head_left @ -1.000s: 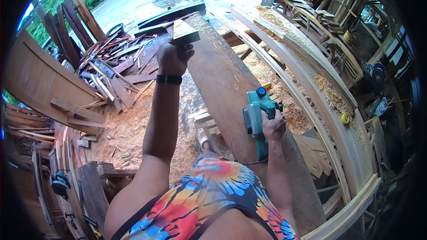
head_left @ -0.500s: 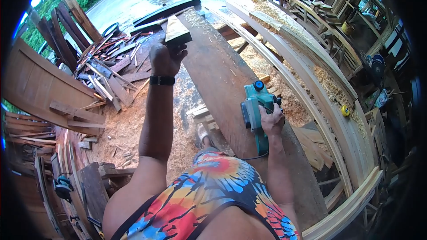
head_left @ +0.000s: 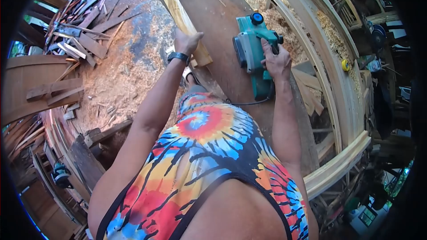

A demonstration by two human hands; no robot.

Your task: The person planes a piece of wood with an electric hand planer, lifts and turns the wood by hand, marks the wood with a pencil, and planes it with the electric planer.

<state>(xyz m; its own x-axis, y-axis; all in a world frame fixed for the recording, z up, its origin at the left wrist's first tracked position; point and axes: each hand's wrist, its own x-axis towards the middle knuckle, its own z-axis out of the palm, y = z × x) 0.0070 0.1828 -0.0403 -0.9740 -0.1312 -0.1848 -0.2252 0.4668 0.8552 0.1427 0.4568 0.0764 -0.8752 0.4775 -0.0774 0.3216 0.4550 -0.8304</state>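
My left hand [head_left: 187, 42], with a dark band at its wrist, is closed over the near end of a pale wooden plank [head_left: 175, 6]. The plank runs away from me along the left edge of a wide brown board [head_left: 213, 26]; whether it rests fully on the board I cannot tell. On the right side of that board lies a green electric planer [head_left: 254, 58] with a black front knob and a cord trailing toward me. My right hand [head_left: 277, 60] is wrapped around the planer's handle.
Long curved pale timbers [head_left: 307, 40] sweep past on the right, with shavings and a yellow tape measure [head_left: 345, 65] on them. Sawdust [head_left: 120, 80] covers the ground at left, near piled scrap wood [head_left: 84, 40]. Another green power tool [head_left: 61, 175] sits at lower left.
My left hand has come down from its raised position, lowering the plank's near end to the board's edge. My view has tilted downward. My right hand still holds the planer.
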